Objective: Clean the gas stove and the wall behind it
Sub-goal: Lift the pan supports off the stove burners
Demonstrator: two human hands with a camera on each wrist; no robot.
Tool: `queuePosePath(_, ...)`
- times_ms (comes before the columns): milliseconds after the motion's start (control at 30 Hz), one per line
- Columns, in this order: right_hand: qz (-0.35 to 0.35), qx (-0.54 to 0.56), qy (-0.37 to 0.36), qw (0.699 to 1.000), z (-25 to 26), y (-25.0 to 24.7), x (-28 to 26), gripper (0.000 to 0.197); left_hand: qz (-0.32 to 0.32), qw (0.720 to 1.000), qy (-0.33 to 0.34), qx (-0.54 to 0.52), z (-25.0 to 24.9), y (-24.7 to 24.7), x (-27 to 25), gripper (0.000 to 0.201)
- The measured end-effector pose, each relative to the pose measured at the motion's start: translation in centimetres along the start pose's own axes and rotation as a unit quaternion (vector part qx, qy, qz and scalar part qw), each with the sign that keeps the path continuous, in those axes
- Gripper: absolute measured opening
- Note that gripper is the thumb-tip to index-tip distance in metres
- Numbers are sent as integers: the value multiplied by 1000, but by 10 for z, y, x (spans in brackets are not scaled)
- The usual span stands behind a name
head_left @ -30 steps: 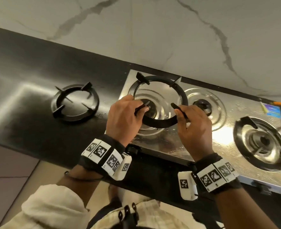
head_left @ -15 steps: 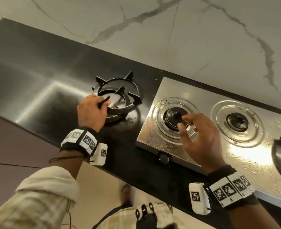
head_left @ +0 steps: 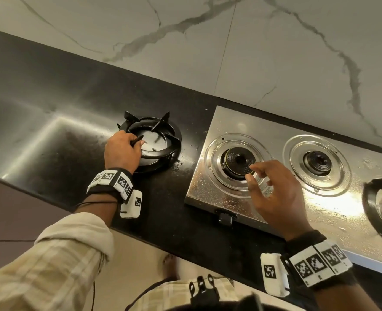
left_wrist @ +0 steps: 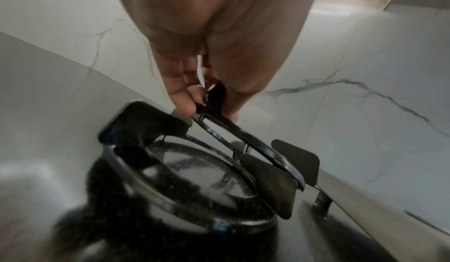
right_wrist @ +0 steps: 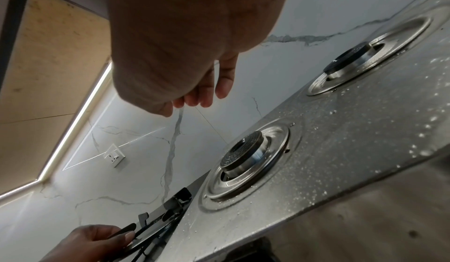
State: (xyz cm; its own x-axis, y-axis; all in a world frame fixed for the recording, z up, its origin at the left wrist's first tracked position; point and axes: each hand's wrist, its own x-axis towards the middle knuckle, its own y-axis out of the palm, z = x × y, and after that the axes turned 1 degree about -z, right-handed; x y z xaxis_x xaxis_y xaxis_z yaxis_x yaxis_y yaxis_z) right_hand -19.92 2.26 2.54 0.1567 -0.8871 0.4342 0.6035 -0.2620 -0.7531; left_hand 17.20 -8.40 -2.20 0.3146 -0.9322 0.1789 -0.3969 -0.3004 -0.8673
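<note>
Listing items, L to R, head view unless noted.

1. Black countertop: glossy, runs along the wall; bears the stove and both loose pan supports.
2. Lower pan support: black ring w/ prongs, lies flat on countertop, just L of stove.
3. Upper pan support: black ring, sits tilted atop item 2, near side raised. In left wrist view its rim slants above the lower ring.
4. Left hand: fingers and thumb curled round one prong of upper support, pinch grip; wrist view shows fingertips closed on the prong's root. Wrist band w/ markers.
5. Gas stove: steel top, water droplets all over, stands on countertop against wall; knob at front edge. Also seen in right wrist view.
6. Left burner: bare, no support on it; black perforated cap in steel dish.
7. Middle burner: bare likewise.
8. Third pan support: in place over far-R burner, partly cut by frame edge.
9. Right hand: holds nothing; fingers loosely bent and spread, hovers above stove's front L part, fingertips over L burner's near rim. Right wrist view shows fingers hanging free, clear of the steel.
10. Wall: white marble-look tiles w/ grey veins, behind stove & countertop. Socket on it, right wrist view.
</note>
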Motion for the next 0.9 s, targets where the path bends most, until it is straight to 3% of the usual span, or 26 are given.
queuePosePath(200,2,8,4,1000,-6,-2,-8,13,32,999,-24,25,-15,-6,-6,26)
queuePosePath(400,-14,3,54,998,-27,-34,-33,15,-6,1000,17,17,-48,-10,-32,37)
queuePosePath(600,-81,-54,116,989,-86,-90,-75,18,-29,999,12,-43,-84,5,-58,73)
queuePosePath(667,-108,-82,155,979,-116,-113,-95,19,-21,996,64,-64,-106,8,-74,68)
queuePosePath(800,-141,-133,271,943,-173,-159,-134,26,-22,976,176,-123,-178,11,-113,39)
queuePosePath(900,-114,-180,374,902,-204,-188,-154,42,-15,954,257,-151,-221,19,-145,36)
